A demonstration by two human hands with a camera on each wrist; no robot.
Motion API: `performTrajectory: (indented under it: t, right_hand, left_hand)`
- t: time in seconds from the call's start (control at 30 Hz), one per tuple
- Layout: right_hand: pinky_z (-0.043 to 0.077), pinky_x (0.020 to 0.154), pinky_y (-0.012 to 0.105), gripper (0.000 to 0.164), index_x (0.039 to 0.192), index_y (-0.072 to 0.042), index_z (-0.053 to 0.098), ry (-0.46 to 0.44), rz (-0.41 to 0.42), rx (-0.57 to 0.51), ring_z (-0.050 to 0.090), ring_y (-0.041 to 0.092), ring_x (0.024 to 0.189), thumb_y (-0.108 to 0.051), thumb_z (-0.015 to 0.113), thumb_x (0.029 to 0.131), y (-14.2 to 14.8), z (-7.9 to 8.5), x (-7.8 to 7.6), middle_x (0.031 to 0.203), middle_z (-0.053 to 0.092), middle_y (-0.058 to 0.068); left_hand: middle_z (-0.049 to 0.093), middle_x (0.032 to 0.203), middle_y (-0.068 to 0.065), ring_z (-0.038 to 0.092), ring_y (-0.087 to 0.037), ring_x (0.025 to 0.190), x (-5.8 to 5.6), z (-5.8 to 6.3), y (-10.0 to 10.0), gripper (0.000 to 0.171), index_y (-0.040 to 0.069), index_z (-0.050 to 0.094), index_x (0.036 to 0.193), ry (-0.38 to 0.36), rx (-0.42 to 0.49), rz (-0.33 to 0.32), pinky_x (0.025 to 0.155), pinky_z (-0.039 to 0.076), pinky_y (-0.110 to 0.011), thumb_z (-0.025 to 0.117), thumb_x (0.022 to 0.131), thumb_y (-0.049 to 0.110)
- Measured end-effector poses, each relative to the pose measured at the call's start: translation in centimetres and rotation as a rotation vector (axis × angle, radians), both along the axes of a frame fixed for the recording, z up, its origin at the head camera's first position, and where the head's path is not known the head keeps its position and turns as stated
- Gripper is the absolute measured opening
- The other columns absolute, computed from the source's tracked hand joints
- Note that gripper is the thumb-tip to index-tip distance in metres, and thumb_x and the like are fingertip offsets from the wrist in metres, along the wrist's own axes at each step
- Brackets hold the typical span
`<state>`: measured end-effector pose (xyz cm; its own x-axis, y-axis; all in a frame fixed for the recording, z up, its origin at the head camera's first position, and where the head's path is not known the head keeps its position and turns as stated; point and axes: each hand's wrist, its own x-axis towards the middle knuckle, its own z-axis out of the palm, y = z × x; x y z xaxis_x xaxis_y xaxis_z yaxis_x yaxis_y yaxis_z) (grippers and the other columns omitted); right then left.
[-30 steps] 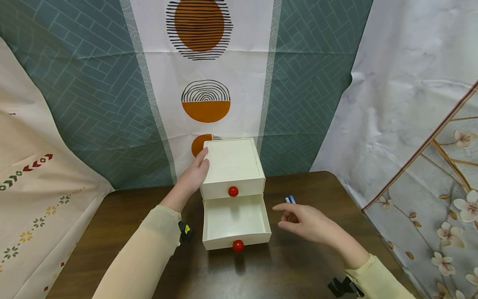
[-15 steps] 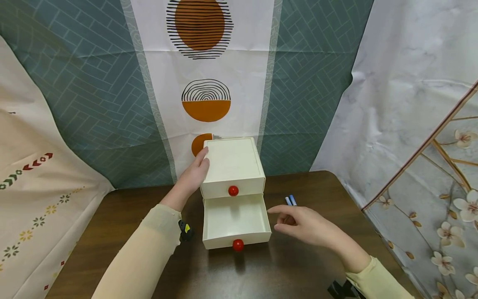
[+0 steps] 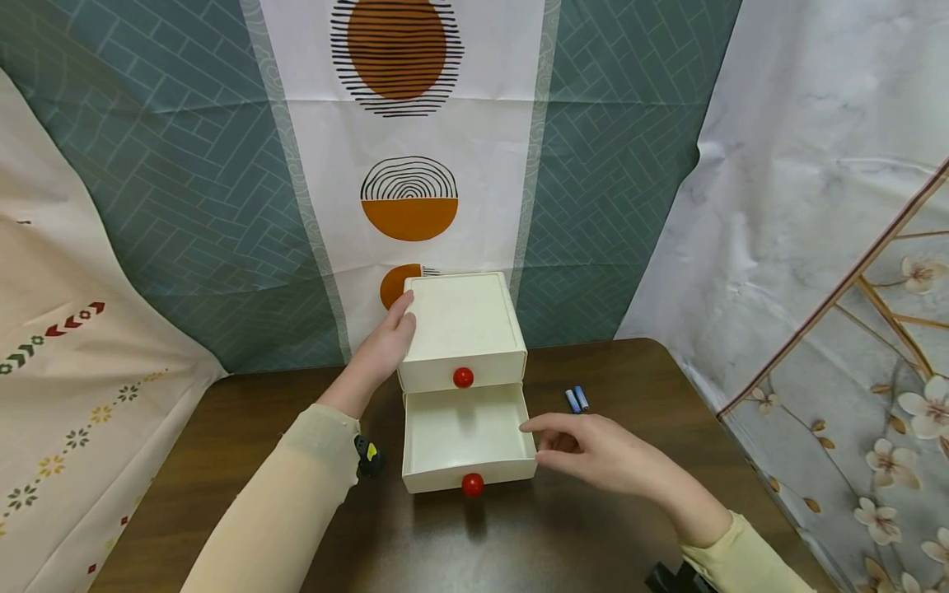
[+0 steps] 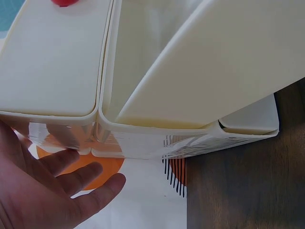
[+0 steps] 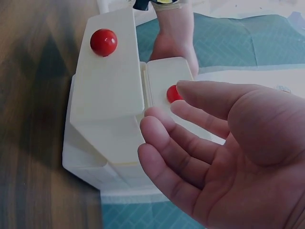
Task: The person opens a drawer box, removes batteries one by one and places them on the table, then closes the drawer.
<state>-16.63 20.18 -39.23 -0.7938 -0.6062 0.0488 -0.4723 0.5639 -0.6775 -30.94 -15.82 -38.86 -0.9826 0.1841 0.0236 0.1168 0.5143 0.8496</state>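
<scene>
The box (image 3: 463, 317) stands by the middle of the table's (image 3: 222, 445) back edge. Its lower drawer (image 3: 437, 481) juts toward the front edge. The left hand (image 3: 385, 344), fingers loosely extended, rests against the box's upper left edge. The right hand (image 3: 596, 449), fingers slightly bent and holding nothing, is at the drawer's right wall; I cannot tell whether they touch. Two batteries (image 3: 582, 398) lie between the box and the table's back right corner.
</scene>
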Motion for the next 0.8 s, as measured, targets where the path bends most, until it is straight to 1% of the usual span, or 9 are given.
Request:
performTrajectory:
  t: [0.1,0.17,0.43,0.57,0.8]
  right_hand:
    - [0.057,0.083,0.029,0.035,0.144,-0.021,0.072,-0.015,0.012,-0.007,0.068,0.006,0.09,-0.027,0.071,0.11,-0.2,0.0,0.1,0.102,0.073,-0.014]
    - [0.057,0.083,0.029,0.034,0.143,-0.022,0.072,-0.021,0.014,-0.004,0.068,0.006,0.091,-0.027,0.071,0.11,-0.4,0.0,0.2,0.102,0.073,-0.015]
    - [0.058,0.081,0.029,0.034,0.143,-0.017,0.073,-0.042,0.036,-0.012,0.07,0.005,0.088,-0.025,0.072,0.109,-1.0,-0.2,0.5,0.098,0.074,-0.017]
    - [0.058,0.081,0.029,0.033,0.142,-0.018,0.073,-0.052,0.045,-0.025,0.07,0.005,0.088,-0.024,0.073,0.109,-1.3,-0.2,0.7,0.098,0.075,-0.018]
    - [0.058,0.084,0.029,0.032,0.142,-0.021,0.073,-0.109,0.055,-0.033,0.072,0.006,0.093,-0.026,0.071,0.11,-2.0,-0.2,1.4,0.101,0.076,-0.018]
  left_hand:
    - [0.007,0.186,-0.004,0.012,-0.033,0.169,0.0,0.0,0.0,0.067,0.03,0.006,0.18,-0.002,-0.001,0.001,0.134,0.011,-0.062,0.025,0.119,0.051]
    - [0.007,0.186,-0.004,0.011,-0.033,0.169,0.0,0.0,-0.1,0.067,0.031,0.006,0.18,-0.003,-0.004,0.002,0.134,0.011,-0.062,0.025,0.119,0.051]
    - [0.008,0.185,-0.003,0.013,-0.033,0.169,0.0,0.0,0.0,0.068,0.029,0.006,0.18,0.005,-0.002,-0.002,0.134,0.012,-0.061,0.025,0.119,0.051]
    - [0.008,0.186,-0.004,0.013,-0.034,0.169,0.0,-0.1,0.0,0.068,0.029,0.005,0.18,0.007,-0.004,-0.004,0.134,0.012,-0.062,0.025,0.119,0.051]
    - [0.008,0.185,-0.003,0.013,-0.033,0.169,0.0,-0.1,-0.1,0.067,0.03,0.006,0.18,0.008,0.005,-0.003,0.134,0.012,-0.061,0.025,0.119,0.051]
